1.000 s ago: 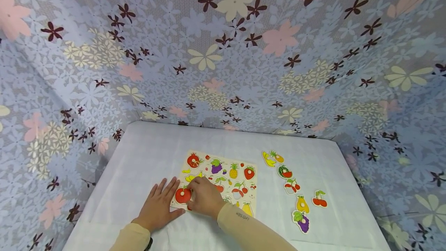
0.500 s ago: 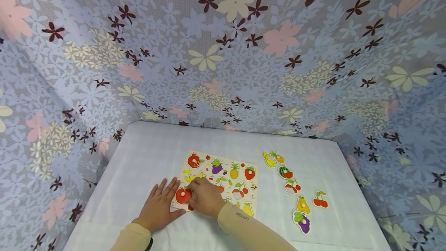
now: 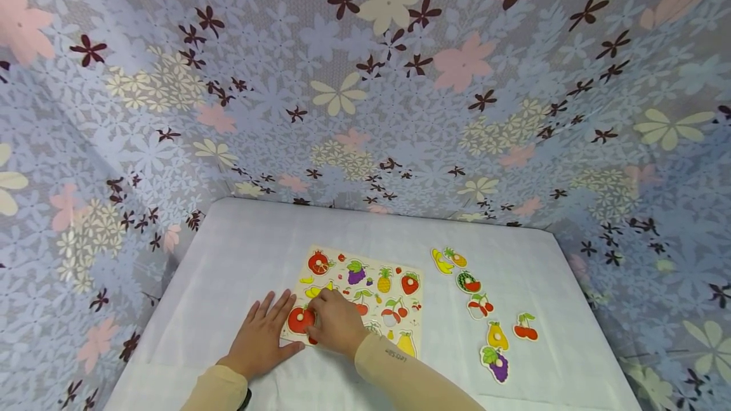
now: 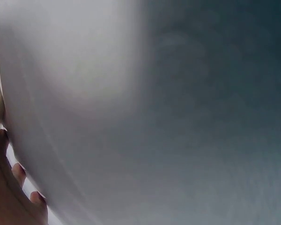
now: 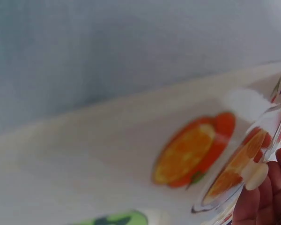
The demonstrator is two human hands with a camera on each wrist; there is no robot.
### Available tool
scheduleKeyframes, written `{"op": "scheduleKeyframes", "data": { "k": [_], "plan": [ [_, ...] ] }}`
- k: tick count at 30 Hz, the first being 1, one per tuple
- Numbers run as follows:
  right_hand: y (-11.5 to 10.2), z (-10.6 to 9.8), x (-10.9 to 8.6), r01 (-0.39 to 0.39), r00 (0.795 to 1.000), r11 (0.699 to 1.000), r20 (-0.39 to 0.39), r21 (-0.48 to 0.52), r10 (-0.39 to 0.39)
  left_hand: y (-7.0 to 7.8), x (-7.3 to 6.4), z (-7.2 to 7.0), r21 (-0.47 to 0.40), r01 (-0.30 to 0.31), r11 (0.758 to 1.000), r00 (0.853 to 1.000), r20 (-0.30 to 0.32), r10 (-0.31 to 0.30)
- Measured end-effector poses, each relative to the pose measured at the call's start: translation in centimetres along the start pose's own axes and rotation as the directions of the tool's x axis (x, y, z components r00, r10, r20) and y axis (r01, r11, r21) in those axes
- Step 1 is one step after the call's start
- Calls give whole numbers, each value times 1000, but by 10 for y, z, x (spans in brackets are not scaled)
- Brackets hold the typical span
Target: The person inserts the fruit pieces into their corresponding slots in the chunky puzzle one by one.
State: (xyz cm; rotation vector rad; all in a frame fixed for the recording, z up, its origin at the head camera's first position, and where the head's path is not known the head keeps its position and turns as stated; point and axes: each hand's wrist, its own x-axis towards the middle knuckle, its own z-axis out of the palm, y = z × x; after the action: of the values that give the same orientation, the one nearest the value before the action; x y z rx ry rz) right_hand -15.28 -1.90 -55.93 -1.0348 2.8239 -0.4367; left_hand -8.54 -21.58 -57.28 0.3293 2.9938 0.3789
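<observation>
Hands (image 3: 259, 342) (image 3: 339, 325) unmoved, orange piece (image 5: 235, 165) pinched, strawberry piece (image 3: 410, 283) in board (image 3: 374, 264)

The puzzle board (image 3: 414, 321) lies on the table (image 3: 251, 240), with the curtain (image 3: 342, 132) behind. Left hand (image 3: 259, 338): beside the board's left edge. Right hand (image 3: 337, 325): over the near left part, at an orange piece (image 5: 232, 168). Right of the board, far to near: bananas (image 3: 441, 261) left of pineapple (image 3: 457, 259), watermelon (image 3: 468, 282), pear (image 3: 497, 336), grapes (image 3: 495, 363); cherries (image 3: 525, 330) lie right of the pear.
</observation>
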Motion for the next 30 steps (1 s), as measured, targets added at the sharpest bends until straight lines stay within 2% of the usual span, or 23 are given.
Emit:
{"op": "scheduleKeyframes", "data": {
  "k": [4,18,25,30],
  "plan": [
    [-2,-1,0,-14,1000,1000,15,-10,14,-1,0,2,2,-7,1000,1000,-24,7],
    [0,-8,-2,-41,998,993,51,112,35,5,1,-8,2,16,1000,1000,23,-16],
    [10,-24,-10,-25,998,988,65,151,16,5,1,-6,16,14,1000,999,30,-15],
    [26,-40,-26,-24,997,986,79,165,11,7,0,-8,5,17,1000,999,30,-18]
  ]
}}
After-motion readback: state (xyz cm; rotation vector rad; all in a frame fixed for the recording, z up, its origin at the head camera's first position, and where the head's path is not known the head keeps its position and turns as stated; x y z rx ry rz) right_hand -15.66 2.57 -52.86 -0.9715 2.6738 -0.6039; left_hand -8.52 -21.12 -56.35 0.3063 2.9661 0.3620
